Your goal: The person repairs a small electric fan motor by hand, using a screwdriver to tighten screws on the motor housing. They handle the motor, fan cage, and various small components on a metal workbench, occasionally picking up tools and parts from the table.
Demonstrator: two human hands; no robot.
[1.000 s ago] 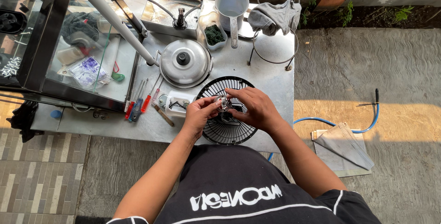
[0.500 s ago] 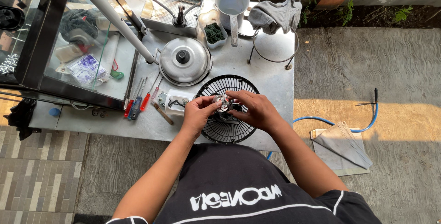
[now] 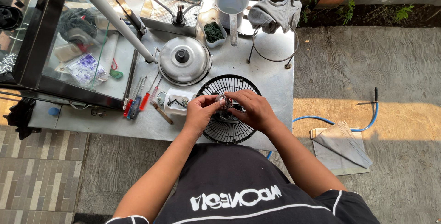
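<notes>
Table (image 3: 271,75): flat, dull metal sheet, scuffed, carrying everything you worked on.
Fan grille (image 3: 228,130): round black wire guard with thin radial spokes, lying flat at the table's near edge under both your hands.
Pot lid (image 3: 183,60): domed shiny steel with a black knob, just beyond the grille.
Screwdrivers (image 3: 136,104): red and blue handles, left of the grille.
Left hand (image 3: 200,113): your fingers curled closed around the small part.
Right hand (image 3: 254,110): fingertips pinched on the same part from the other side.
Small part (image 3: 223,100): rounded, glinting metal piece, held over the grille's hub.
</notes>
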